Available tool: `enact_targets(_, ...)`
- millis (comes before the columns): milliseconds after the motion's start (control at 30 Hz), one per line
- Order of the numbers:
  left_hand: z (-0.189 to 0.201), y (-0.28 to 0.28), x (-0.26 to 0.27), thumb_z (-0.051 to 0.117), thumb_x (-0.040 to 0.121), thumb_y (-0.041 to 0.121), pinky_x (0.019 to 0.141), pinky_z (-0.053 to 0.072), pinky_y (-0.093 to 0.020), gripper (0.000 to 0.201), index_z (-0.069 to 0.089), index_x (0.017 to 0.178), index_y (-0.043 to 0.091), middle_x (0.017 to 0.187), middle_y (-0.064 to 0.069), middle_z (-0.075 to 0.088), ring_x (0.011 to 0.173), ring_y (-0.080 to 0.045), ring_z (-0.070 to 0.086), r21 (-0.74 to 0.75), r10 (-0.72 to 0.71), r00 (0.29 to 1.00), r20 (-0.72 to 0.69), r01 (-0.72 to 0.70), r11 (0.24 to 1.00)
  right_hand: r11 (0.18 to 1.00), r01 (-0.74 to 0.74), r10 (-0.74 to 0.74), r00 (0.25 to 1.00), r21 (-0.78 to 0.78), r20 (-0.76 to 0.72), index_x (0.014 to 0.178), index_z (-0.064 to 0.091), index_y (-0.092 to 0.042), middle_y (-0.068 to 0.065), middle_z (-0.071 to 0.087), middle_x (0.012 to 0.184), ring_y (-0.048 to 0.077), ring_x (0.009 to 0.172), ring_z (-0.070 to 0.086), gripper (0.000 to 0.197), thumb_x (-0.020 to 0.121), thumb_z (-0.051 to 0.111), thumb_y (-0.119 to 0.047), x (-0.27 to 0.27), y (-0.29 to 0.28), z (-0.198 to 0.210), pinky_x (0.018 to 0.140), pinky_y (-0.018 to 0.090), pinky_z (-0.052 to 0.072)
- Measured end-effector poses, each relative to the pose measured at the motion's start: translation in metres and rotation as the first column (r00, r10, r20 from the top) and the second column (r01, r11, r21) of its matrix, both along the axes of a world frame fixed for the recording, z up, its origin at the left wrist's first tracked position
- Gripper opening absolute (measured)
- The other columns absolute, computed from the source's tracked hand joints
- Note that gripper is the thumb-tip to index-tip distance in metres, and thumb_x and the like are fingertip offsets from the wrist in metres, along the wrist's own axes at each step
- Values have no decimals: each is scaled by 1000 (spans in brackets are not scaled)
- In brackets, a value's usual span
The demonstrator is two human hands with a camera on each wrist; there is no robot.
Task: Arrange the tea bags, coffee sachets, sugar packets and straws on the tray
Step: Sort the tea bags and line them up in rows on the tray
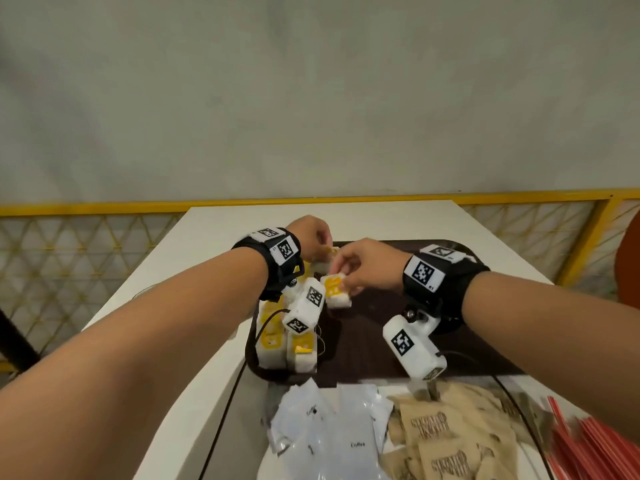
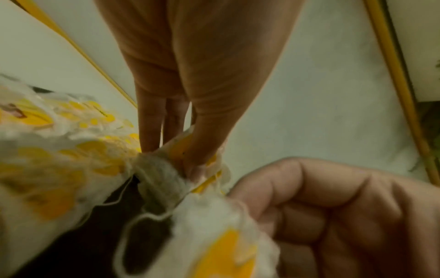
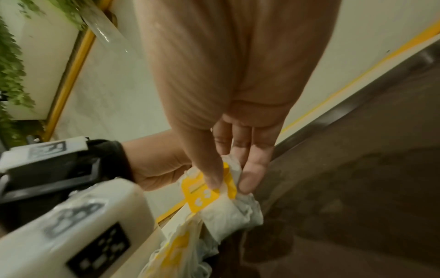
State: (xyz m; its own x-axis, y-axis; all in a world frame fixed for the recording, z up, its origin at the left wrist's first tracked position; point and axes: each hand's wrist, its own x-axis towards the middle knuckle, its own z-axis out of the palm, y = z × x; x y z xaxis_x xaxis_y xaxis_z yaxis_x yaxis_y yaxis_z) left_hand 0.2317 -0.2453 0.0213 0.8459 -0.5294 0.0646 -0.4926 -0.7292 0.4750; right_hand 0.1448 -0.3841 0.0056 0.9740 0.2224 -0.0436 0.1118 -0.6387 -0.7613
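Note:
Both hands meet over the far left part of the dark brown tray [image 1: 377, 327]. My left hand [image 1: 320, 247] pinches a tea bag [image 2: 164, 180] by its yellow tag end, thumb and fingers [image 2: 152, 131] pointing down. Just to its right, my right hand [image 1: 343, 277] pinches another tea bag [image 1: 335, 292] with a yellow tag [image 3: 202, 195] between thumb and fingers [image 3: 252, 169]. Several more tea bags [image 1: 287, 344] lie in a row along the tray's left edge. White coffee sachets [image 1: 332, 434], brown sugar packets [image 1: 450, 438] and red straws [image 1: 588, 445] lie on the table in front of the tray.
The tray sits on a white table [image 1: 180, 271] whose left edge is close to the tea bags. A yellow railing with mesh [image 1: 86, 237] runs behind the table. The right half of the tray [image 3: 369, 188] shows bare dark surface.

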Motion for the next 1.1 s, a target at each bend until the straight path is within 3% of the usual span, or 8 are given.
enact_targets(200,-3,-8,32,68,81,5,71,57,-36,18,60,71,17,68,-2,60,61,-18,59,-14,17,994,-107,-19,1000,996,29,-28,1000,84,-13,89,63,-10,8,62,83,21,76,64,21,81,65,9,32,1,-17,75,37,60)
enact_targets(333,-11,-7,42,69,82,8,60,54,-24,16,60,74,19,71,2,60,61,-11,58,-13,-23,995,-96,22,1000,970,97,-88,995,221,-51,95,65,-14,8,66,96,17,88,65,9,87,68,-11,45,-10,-18,80,34,58)
enact_targets(433,-11,-5,46,71,81,7,62,53,-20,14,62,77,17,75,2,60,65,-10,58,-45,-43,992,-115,38,998,925,262,-272,962,273,-3,99,64,-7,7,65,89,15,79,64,9,90,64,-10,56,-28,-12,75,31,57)
enact_targets(600,-11,-1,44,73,80,7,59,49,-15,12,63,83,14,78,4,59,71,-10,57,-60,-67,993,-98,61,996,965,238,-236,971,108,-32,107,62,-7,4,64,94,17,86,62,27,84,65,5,73,-38,-28,71,30,57)
enact_targets(733,-13,6,44,75,78,10,60,42,-14,11,66,80,16,87,1,66,70,-6,57,18,-72,996,-47,73,997,968,248,-249,968,32,16,107,63,-8,10,65,99,18,85,62,26,83,68,1,82,-30,-36,57,21,56)
enact_targets(867,-19,9,43,75,77,13,67,45,-20,19,63,68,24,79,6,66,76,-11,60,113,-65,998,-14,66,991,967,252,-250,967,-43,51,106,65,-8,11,64,106,22,90,64,24,83,69,-3,90,-27,-39,60,24,57)
enact_targets(967,-22,10,40,73,79,14,64,47,-19,13,65,73,22,74,9,63,73,-9,59,119,-67,998,-17,69,991,967,246,-243,969,-66,49,99,65,-7,13,64,103,22,85,64,13,87,66,-6,93,-26,-39,61,24,57)
enact_targets(1100,-22,11,38,73,79,14,78,53,-28,15,62,77,23,78,7,65,77,-11,62,79,-67,993,-96,74,994,974,205,-205,979,-95,15,97,63,-7,12,62,99,22,86,63,9,89,62,-4,92,-34,-34,65,28,58)
